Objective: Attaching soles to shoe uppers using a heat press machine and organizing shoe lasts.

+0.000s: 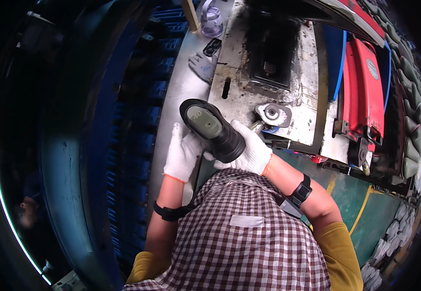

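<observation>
A black shoe [227, 145] with a grey-green oval face, which has a small hole in it, is held up in front of my checked apron. My right hand [251, 150], in a white knitted glove, is closed around the shoe's right side and lower end. My left hand [183, 153], gloved the same way, cups the left side, its thumb sticking up and its fingers partly hidden behind the shoe. To the right of the shoe, a grey metal fitting [272, 114] with a round centre sits on the stained machine top.
A stained pale machine table [234, 63] lies ahead, with a dark recessed block [271, 70]. Left of it are a grey glove [201, 67], a small black object [212, 47] and a clear jug [212, 22]. Red machine covers [365, 87] stand right, beside stacked grey-green shapes [412, 97].
</observation>
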A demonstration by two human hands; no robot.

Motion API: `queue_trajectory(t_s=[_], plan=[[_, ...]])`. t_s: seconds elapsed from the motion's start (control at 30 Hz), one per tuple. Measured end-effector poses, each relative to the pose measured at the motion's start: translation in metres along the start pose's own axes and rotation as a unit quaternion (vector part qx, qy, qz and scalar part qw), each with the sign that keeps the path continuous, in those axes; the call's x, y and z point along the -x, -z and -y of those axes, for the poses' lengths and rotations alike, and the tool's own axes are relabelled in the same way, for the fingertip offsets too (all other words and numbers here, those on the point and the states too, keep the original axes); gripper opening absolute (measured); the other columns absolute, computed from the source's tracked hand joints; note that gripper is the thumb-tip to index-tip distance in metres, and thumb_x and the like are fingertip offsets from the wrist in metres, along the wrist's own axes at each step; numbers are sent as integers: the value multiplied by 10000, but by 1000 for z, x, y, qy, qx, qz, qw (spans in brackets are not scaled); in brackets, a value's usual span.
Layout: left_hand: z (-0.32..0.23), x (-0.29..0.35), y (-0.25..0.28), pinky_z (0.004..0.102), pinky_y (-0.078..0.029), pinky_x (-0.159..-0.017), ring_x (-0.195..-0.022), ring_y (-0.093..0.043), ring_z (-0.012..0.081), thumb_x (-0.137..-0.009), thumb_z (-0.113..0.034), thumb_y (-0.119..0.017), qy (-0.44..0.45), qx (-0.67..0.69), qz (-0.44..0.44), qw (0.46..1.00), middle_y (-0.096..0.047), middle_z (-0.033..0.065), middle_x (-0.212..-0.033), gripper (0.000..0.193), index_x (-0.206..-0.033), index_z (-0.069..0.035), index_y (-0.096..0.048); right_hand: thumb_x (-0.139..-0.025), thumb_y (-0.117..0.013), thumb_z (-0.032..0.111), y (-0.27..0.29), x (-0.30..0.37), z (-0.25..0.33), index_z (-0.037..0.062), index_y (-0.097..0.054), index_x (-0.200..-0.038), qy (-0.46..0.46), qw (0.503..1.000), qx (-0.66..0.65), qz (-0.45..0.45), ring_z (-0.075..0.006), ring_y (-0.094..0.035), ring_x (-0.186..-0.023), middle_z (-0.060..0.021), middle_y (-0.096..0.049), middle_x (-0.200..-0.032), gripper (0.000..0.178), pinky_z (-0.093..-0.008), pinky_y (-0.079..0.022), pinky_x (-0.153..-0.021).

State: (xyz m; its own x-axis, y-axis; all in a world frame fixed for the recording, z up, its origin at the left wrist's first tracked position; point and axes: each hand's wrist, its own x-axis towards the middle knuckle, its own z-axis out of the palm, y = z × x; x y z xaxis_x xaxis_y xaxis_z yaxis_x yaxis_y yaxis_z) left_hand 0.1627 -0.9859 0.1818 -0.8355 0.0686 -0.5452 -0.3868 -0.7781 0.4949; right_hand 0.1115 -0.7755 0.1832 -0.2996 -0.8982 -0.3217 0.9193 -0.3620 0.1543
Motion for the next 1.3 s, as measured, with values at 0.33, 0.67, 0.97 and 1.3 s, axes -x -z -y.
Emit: queue_trajectory(t_s=[0.33, 0.67, 0.97, 1.3], plan=[[-4, 39, 26, 477, -526, -1067, -1213, -646, 327, -964, -383, -488, -82, 161, 59, 982, -627, 154, -1364, 586, -1444, -48, -511, -1047, -517, 429, -44, -22, -3, 44, -471, -1510, 116, 565, 809, -116, -375, -595, -1295, -218, -591, -1442, 604, -412, -506, -1035], [-83, -77, 213, 625, -421, -1030, -1131, -630, 309, -795, -412, -717, -86, -56, -405, 909, -683, 36, -1210, 469, -1215, -216, -641, -903, -657, 239, 1, 19, 58, 108, -693, -1158, 334, 52, 892, -300, -359, -595, -1174, -115, -679, -1156, 290, -497, -418, -1052], [-217, -162, 344, 516, -537, -986, -1097, -654, 296, -906, -442, -724, -237, -90, -431, 866, -678, 86, -1182, 412, -1169, -131, -660, -890, -622, 185, -5, 12, 62, 119, -705, -1123, 347, 73, 895, -272, -337, -619, -1130, -101, -687, -1121, 255, -503, -408, -1062], [-127, -133, 289, 461, -363, -1191, -1433, -450, 400, -995, -600, -538, -202, -318, -619, 689, -439, 254, -1571, 839, -1540, 22, -394, -960, -546, 225, 5, 13, 64, 82, -715, -1112, 322, 66, 899, -289, -357, -619, -1153, -128, -694, -1148, 269, -507, -410, -1072]])
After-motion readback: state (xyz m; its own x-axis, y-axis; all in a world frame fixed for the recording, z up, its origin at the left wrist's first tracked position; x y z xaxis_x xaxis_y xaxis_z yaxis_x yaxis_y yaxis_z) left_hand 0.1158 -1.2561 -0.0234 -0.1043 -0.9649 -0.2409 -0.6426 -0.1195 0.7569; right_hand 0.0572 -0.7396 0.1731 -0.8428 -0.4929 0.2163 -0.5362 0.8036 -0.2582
